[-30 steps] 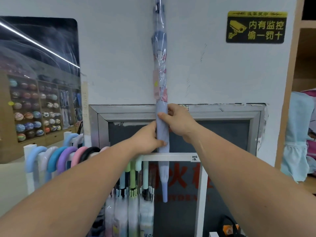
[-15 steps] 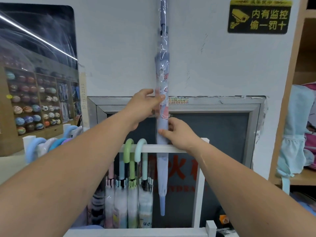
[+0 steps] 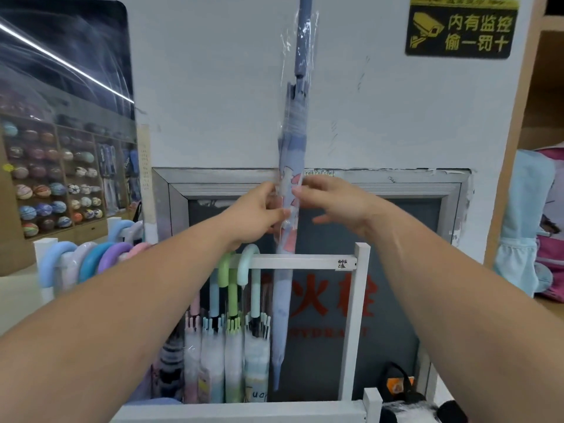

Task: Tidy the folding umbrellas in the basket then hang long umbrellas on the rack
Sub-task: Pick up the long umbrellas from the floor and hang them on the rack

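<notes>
I hold a long lavender umbrella (image 3: 291,141) in a clear plastic sleeve upright in front of the wall. Its tip hangs down behind the white rack rail (image 3: 305,261), and its handle end runs out of the top of the view. My left hand (image 3: 259,213) grips the umbrella just above the rail. At the same height on the other side, my right hand (image 3: 332,203) touches it with its fingertips, fingers spread and thumb apart. A green-handled umbrella (image 3: 226,270) and a mint-handled umbrella (image 3: 250,264) hang from the rail to the left.
Several pastel crook handles (image 3: 91,261) hang on a second rail at the left. A white frame bar (image 3: 244,412) crosses the bottom. A black bag (image 3: 399,389) sits at bottom right, and a light blue backpack (image 3: 525,227) rests on the right shelf. Shelves of balls (image 3: 52,184) stand far left.
My right hand let go of the shaft near the rail and rose to the level of my left hand, fingers now spread. My left hand keeps its grip.
</notes>
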Available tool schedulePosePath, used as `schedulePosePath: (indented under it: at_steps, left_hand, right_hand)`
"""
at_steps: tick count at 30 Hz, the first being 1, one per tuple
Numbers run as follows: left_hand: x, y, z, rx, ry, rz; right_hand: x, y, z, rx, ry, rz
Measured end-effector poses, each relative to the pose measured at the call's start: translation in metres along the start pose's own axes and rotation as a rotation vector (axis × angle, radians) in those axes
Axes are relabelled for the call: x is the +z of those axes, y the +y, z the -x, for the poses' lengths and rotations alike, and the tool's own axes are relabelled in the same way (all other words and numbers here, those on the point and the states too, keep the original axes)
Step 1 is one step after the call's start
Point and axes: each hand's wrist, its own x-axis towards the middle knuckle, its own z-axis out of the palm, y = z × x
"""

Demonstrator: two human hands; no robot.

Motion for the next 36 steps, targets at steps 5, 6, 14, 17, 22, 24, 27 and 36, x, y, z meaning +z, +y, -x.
schedulePosePath:
  at_steps: [5,6,14,17,22,24,27,36]
  left_hand:
    - [0.005,-0.015,0.006,-0.015,-0.003,-0.089]
    - [0.006,-0.015,0.007,-0.017,0.007,-0.125]
    - [0.002,-0.013,0.004,-0.06,-0.016,-0.144]
    - [0.002,0.001,0.002,-0.014,0.108,0.025]
    - [0.002,0.01,-0.005,0.045,0.204,0.005]
    - [0.002,0.01,-0.006,0.035,0.198,0.006]
    - [0.002,0.002,-0.004,0.019,0.195,0.016]
    - [0.008,-0.021,0.006,-0.031,0.066,-0.028]
  right_hand:
    - [0.016,-0.004,-0.018,-0.082,0.227,-0.004]
    - [0.017,-0.001,-0.021,-0.084,0.237,-0.016]
    - [0.031,0.033,-0.023,-0.06,0.163,-0.039]
    - [0.04,0.046,-0.018,-0.03,0.129,-0.027]
    - [0.052,0.054,-0.014,-0.008,0.09,0.144]
    - [0.05,0.052,-0.012,-0.011,0.066,0.197]
    - [0.044,0.043,-0.006,0.001,0.029,0.191]
    - [0.024,0.019,-0.014,-0.064,0.188,-0.039]
